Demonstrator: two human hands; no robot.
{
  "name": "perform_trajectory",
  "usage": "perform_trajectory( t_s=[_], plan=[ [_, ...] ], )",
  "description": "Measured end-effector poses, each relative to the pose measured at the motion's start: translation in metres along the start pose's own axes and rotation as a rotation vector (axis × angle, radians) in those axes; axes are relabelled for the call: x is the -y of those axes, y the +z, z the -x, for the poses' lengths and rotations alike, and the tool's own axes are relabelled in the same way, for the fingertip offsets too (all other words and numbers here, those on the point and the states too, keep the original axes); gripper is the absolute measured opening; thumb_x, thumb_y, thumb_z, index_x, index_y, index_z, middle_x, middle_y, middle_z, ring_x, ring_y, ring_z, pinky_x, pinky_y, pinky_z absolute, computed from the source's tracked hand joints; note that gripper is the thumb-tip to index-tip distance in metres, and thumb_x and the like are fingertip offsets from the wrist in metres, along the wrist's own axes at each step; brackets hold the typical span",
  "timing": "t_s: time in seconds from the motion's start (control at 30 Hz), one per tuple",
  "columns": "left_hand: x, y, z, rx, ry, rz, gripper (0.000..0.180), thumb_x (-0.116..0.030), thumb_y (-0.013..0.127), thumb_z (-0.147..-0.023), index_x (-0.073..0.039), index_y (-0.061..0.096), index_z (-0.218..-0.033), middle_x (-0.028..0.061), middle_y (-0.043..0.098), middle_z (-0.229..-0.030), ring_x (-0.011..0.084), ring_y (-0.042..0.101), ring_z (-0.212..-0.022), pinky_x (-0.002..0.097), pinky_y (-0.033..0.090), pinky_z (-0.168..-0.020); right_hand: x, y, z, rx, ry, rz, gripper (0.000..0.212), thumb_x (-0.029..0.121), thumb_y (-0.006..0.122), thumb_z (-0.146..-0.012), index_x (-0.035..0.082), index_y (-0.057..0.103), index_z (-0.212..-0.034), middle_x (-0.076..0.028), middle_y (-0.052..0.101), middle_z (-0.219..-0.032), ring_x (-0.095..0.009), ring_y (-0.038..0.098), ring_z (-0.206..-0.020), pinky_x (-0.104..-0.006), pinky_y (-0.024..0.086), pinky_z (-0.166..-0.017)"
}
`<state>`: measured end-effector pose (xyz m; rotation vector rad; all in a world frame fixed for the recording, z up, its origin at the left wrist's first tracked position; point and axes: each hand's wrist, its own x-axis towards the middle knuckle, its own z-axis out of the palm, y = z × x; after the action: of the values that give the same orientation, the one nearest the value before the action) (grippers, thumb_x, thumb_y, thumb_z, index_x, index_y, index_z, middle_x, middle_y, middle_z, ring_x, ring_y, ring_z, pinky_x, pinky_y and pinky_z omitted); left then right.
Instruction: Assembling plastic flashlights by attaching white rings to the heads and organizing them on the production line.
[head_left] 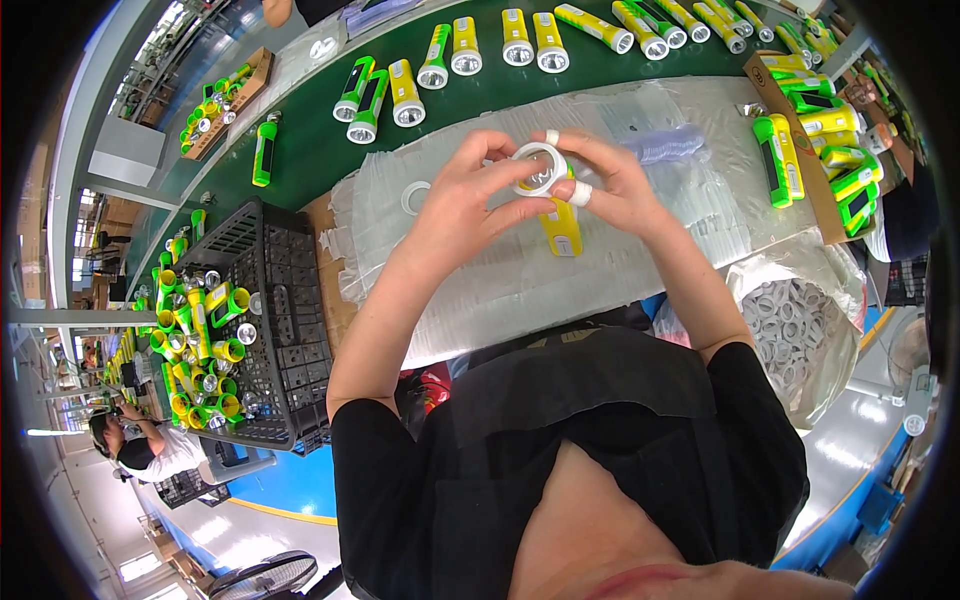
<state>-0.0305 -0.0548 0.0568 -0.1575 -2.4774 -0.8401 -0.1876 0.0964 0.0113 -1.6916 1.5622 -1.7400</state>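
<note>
- Torch (563,232): yellow, in both hands, above the white sheet (460,300); head end up toward the person's face, body pointing to near side.
- White ring (556,172) at the torch's head; can't tell if fully seated.
- Left hand (462,205): grip pinching the ring from the torch's left, thumb low, a finger over the rim.
- Right hand (612,190): grip pinching from the torch's right, thumb and index either side of ring; white bands (580,194) on fingers.
- Loose ring (408,198): flat on sheet, left of torch, beyond left hand.
- Clear plastic (670,146): crumpled, right of torch, far side.
- Far torches (467,48): yellow and green, lined up beyond the torch on the green surface (315,172).
- Lone torch (264,152): green, well left of torch.
- Torch pair (788,160): right of torch, beside open carton (826,205) full of more.
- Crate (290,330): black, near left of torch, torch bodies (205,320) heaped at it.
- Sack (840,290): near right of torch, many white rings inside.
</note>
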Motion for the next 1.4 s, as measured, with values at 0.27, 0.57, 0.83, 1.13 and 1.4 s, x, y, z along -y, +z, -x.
perform_trajectory(
  t_s=[0.27, 0.57, 0.83, 1.13, 1.4],
  plan=[
    [-0.006, 0.028, -0.013, -0.042, 0.003, 0.006, 0.043, -0.020, 0.083, -0.069, -0.008, 0.063, -0.104, 0.0087, 0.059, -0.110, 0.0264, 0.061, -0.098, 0.0355, 0.051, -0.077, 0.032, -0.063, -0.034, 0.423, -0.049, 0.372, 0.039, 0.014, 0.074, -0.075, 0.004, 0.056, -0.108, -0.010, 0.061, -0.104, -0.025, 0.061, -0.088, -0.0347, 0.052, -0.076],
    [-0.013, 0.046, -0.015, -0.028, -0.153, 0.219, 0.036, -0.016, 0.081, -0.074, -0.006, 0.059, -0.101, 0.0068, 0.068, -0.103, 0.0210, 0.066, -0.089, 0.0316, 0.052, -0.077, 0.067, -0.067, -0.064, 0.854, 0.081, 0.552, 0.034, -0.004, 0.062, -0.067, 0.001, 0.056, -0.100, -0.009, 0.049, -0.088, -0.027, 0.053, -0.082, -0.0366, 0.045, -0.071],
    [-0.016, 0.057, -0.022, -0.101, -0.041, 0.187, 0.037, -0.014, 0.082, -0.072, -0.005, 0.061, -0.101, 0.0065, 0.068, -0.096, 0.0183, 0.061, -0.075, 0.0299, 0.050, -0.070, 0.054, -0.067, -0.061, 0.772, 0.047, 0.608, 0.032, 0.021, 0.072, -0.072, 0.001, 0.056, -0.091, -0.013, 0.058, -0.081, -0.031, 0.058, -0.076, -0.0404, 0.047, -0.066],
    [-0.020, 0.057, -0.015, -0.147, -0.086, 0.099, 0.037, -0.012, 0.082, -0.068, -0.008, 0.062, -0.098, 0.0086, 0.065, -0.090, 0.0243, 0.064, -0.078, 0.0341, 0.051, -0.066, 0.080, -0.051, -0.040, 0.512, 0.265, 0.795, 0.059, 0.052, 0.067, -0.079, -0.003, 0.057, -0.100, -0.018, 0.064, -0.098, -0.035, 0.063, -0.092, -0.0415, 0.049, -0.074],
    [-0.015, 0.065, -0.024, -0.206, -0.022, 0.070, 0.035, -0.014, 0.084, -0.068, -0.006, 0.064, -0.096, 0.0080, 0.066, -0.089, 0.0206, 0.064, -0.077, 0.0293, 0.050, -0.065, 0.079, -0.040, -0.047, 0.492, 0.450, 1.074, 0.059, 0.058, 0.068, -0.070, 0.001, 0.060, -0.080, -0.017, 0.061, -0.070, -0.036, 0.063, -0.070, -0.0430, 0.049, -0.062]
  ],
)
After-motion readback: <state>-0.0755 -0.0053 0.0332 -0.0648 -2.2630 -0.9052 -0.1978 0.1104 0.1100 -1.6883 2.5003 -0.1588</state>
